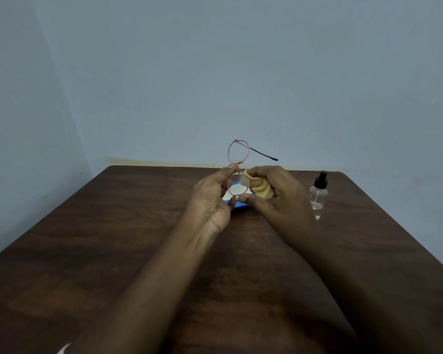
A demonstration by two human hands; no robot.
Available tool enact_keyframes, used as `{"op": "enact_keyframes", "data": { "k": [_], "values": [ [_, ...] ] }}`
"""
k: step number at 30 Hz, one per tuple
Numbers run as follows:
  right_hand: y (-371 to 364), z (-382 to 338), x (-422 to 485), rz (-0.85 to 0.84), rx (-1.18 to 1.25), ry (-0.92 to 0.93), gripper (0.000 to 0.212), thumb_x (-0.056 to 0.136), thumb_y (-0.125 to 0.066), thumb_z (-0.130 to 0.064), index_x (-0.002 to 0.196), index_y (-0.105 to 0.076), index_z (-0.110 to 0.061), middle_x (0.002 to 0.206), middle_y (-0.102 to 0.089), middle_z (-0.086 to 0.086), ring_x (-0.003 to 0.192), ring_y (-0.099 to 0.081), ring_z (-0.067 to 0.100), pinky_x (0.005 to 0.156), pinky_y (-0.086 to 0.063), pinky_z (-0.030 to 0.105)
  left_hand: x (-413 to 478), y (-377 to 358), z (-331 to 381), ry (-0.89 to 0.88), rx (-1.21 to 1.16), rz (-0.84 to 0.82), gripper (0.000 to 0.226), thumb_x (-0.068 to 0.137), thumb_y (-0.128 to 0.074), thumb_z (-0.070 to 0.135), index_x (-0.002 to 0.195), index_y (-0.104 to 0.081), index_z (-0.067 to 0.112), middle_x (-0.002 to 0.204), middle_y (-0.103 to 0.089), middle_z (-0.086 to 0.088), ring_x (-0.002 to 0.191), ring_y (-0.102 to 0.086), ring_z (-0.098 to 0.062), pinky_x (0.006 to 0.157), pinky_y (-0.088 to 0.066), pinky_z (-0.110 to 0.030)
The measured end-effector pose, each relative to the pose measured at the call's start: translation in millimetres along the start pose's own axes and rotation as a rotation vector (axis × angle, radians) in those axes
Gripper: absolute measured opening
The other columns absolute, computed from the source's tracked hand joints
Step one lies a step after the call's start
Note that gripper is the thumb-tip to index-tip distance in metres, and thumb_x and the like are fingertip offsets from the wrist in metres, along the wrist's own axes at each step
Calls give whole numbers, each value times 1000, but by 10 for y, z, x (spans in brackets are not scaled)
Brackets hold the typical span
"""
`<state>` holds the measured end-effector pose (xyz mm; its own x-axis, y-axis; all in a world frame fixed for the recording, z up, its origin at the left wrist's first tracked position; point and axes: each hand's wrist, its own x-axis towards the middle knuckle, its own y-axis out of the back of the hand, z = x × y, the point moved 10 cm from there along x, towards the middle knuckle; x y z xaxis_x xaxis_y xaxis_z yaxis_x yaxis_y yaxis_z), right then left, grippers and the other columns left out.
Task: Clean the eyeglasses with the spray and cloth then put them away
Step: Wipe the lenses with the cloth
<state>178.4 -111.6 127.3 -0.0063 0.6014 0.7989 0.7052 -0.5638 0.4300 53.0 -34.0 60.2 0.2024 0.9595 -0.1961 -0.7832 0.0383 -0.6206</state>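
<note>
The left hand (211,200) is pinching the eyeglasses (235,186); the right hand (276,195) is gripping the cloth (260,189), apparently wiping the lower lens. The upper lens is likely waiting next.

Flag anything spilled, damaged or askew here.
Nothing stands out. The spray bottle stands upright on the table, no spill visible; the eyeglasses look intact, held on end by the left hand while the right hand holds the cloth.

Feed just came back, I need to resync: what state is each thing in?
eyeglasses: held on end, one temple unfolded.
cloth: bunched against the lower lens.
spray bottle: upright on table, untouched.
left hand: pinches lower rim.
right hand: grips cloth.
blue case: mostly hidden.
</note>
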Motion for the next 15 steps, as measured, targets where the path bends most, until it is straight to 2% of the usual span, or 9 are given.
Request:
{"op": "enact_keyframes", "data": {
  "k": [2, 4, 7, 9, 12, 15],
  "values": [
    [-6, -27, -16, 27, -35, 47, 40, 83, -88, -24, 117, -70, -13, 108, -70, -4, 99, -64, 8, 86, -48, 17, -3, -12, -65, 42, -26, 5, 4, 92, -76, 10, 89, -75, 8, 82, -72, -4, 71, -73, -18, 52, -49, -23],
    [19, -36, -32, 61, -61, 88, 36, 86, -85, -21, 117, -69, -13, 108, -70, -3, 99, -63, 7, 87, -45, 12, 3, 4, -74, 51, -23, 30, 14, 90, -79, 13, 102, -71, 11, 95, -67, -3, 89, -68, -17, 66, -46, -29],
    [80, -10, -54, 119, -55, 97, 28, 90, -81, -18, 116, -70, -12, 108, -71, -2, 100, -65, 6, 88, -47, 14, 29, 2, -55, 44, 0, 20, 13, 90, -80, 18, 97, -69, 17, 85, -59, 6, 85, -59, -9, 75, -45, -32],
    [109, 6, -65, 152, -32, 85, 25, 92, -81, -20, 115, -72, -13, 107, -72, -4, 101, -65, 4, 87, -48, 16, 38, -20, -57, 46, -11, -12, 8, 90, -80, 21, 89, -72, 19, 83, -62, 9, 87, -58, -7, 77, -46, -32],
    [149, 9, -70, 201, 6, 65, 19, 94, -78, -21, 112, -72, -17, 104, -72, -9, 100, -65, -1, 84, -48, 15, 60, -31, -46, 38, -31, -48, 7, 91, -80, 25, 86, -75, 22, 91, -66, 11, 101, -59, -9, 88, -45, -37],
    [184, 30, -87, 238, 61, 31, 17, 95, -77, -18, 111, -72, -23, 102, -70, -17, 99, -67, -4, 83, -48, 12, 58, -44, -38, 35, -60, -64, 10, 90, -82, 28, 85, -73, 24, 91, -65, 11, 109, -58, -12, 92, -44, -38]
  ]
}}
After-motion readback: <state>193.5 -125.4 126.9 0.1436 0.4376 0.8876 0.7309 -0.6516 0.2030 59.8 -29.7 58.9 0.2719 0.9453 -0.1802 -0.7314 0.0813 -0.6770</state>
